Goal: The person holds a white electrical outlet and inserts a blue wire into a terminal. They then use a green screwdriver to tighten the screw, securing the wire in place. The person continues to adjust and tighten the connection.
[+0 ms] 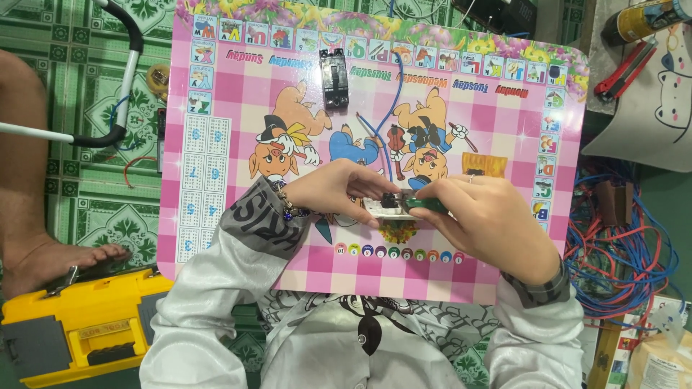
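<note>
Gripping: left hand (333, 189) curled closed around one end of a white switch module (384, 207), right hand (481, 216) closed on a green-handled tool (425, 204) pressed to the module's other end.
Position: module held at the lower middle of the pink lap table (216, 216), between both hands, just above a row of coloured dots.
Materials: module of hard white plastic, flat and rectangular, with a dark insert on top; table surface glossy, printed with a pink check and cartoon pigs; sleeves of pale satin-like cloth with grey ribbed cuffs.
Wires: blue wires (395, 108) curving down the table from its far edge to the module.
Breaker: black circuit breaker (334, 78), blocky and upright in shape, lying on the table well apart from the hands.
Edges: table's near edge close under both wrists; open printed surface left and right of the hands.
Surroundings: yellow toolbox (79, 324) at lower left on the green patterned floor, a bare foot (50, 259) just beside it; tangle of red and blue cable (620, 245) past the table's right edge; red-handled pliers (623, 70) at upper right.
Obstruction: fingers covering both ends of the module, tool tip hidden.
</note>
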